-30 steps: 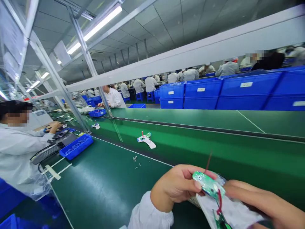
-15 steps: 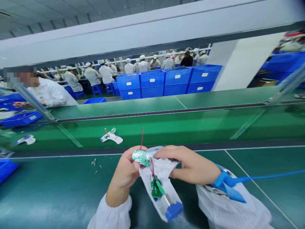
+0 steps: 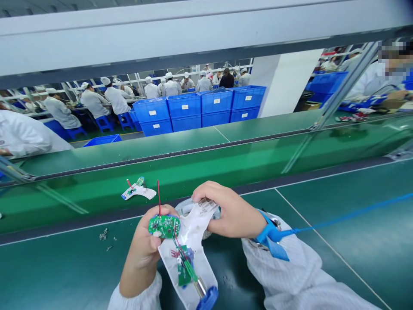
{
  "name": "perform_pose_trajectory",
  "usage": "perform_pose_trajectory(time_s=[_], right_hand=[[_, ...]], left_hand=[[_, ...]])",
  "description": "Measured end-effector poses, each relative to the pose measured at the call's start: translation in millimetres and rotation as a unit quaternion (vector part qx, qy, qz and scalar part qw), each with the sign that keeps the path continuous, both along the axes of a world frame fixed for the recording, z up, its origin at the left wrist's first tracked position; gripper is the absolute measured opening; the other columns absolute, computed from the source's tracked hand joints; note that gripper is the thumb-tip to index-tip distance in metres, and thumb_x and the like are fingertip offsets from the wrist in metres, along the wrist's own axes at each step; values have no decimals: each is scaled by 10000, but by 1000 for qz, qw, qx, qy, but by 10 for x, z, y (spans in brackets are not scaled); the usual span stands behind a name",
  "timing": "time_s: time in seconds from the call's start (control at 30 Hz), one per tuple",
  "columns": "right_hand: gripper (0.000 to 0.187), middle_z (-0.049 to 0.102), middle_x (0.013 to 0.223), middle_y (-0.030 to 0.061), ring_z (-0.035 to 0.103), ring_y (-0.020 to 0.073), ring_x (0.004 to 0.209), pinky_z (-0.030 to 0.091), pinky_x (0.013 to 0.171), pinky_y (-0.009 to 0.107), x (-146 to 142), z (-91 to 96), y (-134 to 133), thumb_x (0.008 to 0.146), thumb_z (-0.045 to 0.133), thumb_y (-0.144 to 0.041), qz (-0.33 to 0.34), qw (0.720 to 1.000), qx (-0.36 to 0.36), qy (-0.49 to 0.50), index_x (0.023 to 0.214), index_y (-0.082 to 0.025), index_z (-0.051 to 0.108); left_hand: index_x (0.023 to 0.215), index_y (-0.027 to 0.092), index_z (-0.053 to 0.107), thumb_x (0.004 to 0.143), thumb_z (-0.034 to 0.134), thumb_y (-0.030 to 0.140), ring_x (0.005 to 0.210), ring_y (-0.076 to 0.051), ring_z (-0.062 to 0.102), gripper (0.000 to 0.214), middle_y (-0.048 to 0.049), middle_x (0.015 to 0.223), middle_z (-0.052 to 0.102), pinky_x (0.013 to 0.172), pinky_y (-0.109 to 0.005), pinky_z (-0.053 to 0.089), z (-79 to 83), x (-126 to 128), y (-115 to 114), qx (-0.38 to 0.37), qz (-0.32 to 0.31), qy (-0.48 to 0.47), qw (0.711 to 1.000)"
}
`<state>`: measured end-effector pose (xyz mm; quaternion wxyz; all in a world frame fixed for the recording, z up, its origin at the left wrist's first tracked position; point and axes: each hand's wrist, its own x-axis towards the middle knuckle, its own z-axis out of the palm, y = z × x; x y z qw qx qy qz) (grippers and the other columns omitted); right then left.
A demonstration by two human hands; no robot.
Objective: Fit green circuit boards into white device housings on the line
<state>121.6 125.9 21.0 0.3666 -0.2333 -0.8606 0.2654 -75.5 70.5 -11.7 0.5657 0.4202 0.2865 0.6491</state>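
My left hand (image 3: 142,241) is closed, its thumb and fingers pinching a green circuit board (image 3: 166,227) at the left edge of a white curved plastic shell (image 3: 193,228). A red wire (image 3: 159,196) sticks up behind that board. Thin wires run from it down to a smaller green board (image 3: 183,274) in the shell. Below lie a silvery metal cylinder (image 3: 200,286) and a blue end piece (image 3: 208,298). My right hand (image 3: 229,211) grips the shell's upper right end, beside a printed, gridded patch (image 3: 205,205). Something clear and rounded is partly hidden behind the shell.
A similar white shell with boards (image 3: 143,192) lies on the green conveyor belt (image 3: 209,165) ahead. Small screws (image 3: 103,234) lie at left on the bench (image 3: 64,267). A blue cord (image 3: 348,217) runs right from my wrist. Blue crates (image 3: 183,107) and several workers are beyond.
The view has swung to the right. The circuit board has tilted to show its component side, and my right hand has moved from beside the board to the shell's upper right end.
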Motion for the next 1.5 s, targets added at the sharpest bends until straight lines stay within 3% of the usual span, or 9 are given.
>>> perform_pose_trajectory(time_s=[0.2,0.43,0.53,0.7,0.97,1.13,1.27,1.4,1.5], right_hand=[[201,623,913,64,555,180,849,446,770,304,-50,2,-34,703,619,-180,31,999,1,-42,890,-166,548],[302,676,866,36,630,143,794,481,710,180,-496,-247,-331,701,713,-273,288,946,-39,-144,948,-141,601],[290,683,950,68,638,149,856,469,740,159,-612,-327,-397,740,688,-245,355,920,-52,-156,983,-131,579],[230,661,887,49,623,146,817,469,766,190,-621,-361,-402,807,594,-343,401,894,-175,-98,937,-153,595],[683,635,860,108,618,183,838,485,807,288,-663,-465,-527,731,519,-711,438,765,-471,44,967,-79,626],[833,666,878,119,630,195,776,499,723,290,-526,-422,-320,647,568,-743,365,852,-365,-82,1135,-68,598],[213,654,727,28,595,152,676,447,634,236,-242,-156,-92,759,635,-354,230,933,-205,-186,813,-152,676],[228,570,643,-7,511,114,611,395,579,212,-128,45,-184,862,465,-236,7,983,-182,-2,673,-166,574],[176,563,659,-9,500,120,616,395,566,210,-182,42,-369,843,501,-278,-11,973,-213,87,713,-180,565]], left_hand=[[854,254,729,570,803,483,759,-232,628,373,-72,814,708,689,-340,505,76,-126,-63,38,-24,95,994],[880,252,755,572,793,501,530,-248,605,398,-116,593,691,592,-387,473,422,-534,-233,140,-215,335,907],[772,231,771,395,881,453,496,-265,609,451,-117,533,665,563,-395,483,410,-557,-264,87,-232,309,918],[748,159,749,487,809,561,474,-189,572,482,-113,573,654,414,-265,446,331,-364,-294,-63,-53,142,986],[764,168,672,691,708,499,422,-69,484,341,9,623,601,379,-165,407,346,-97,-164,-81,159,38,983],[795,178,665,728,688,474,476,-65,490,305,31,614,575,435,-151,420,303,-41,-174,-78,197,32,977],[790,180,633,739,665,500,458,-77,474,325,39,576,552,427,-172,412,335,-13,-219,-87,187,56,977],[770,196,605,653,745,486,446,-73,444,343,63,556,510,414,-174,383,344,43,-242,-87,161,92,979],[720,167,621,524,843,412,425,-59,431,385,52,540,534,392,-158,331,317,140,-258,-82,114,137,981]])
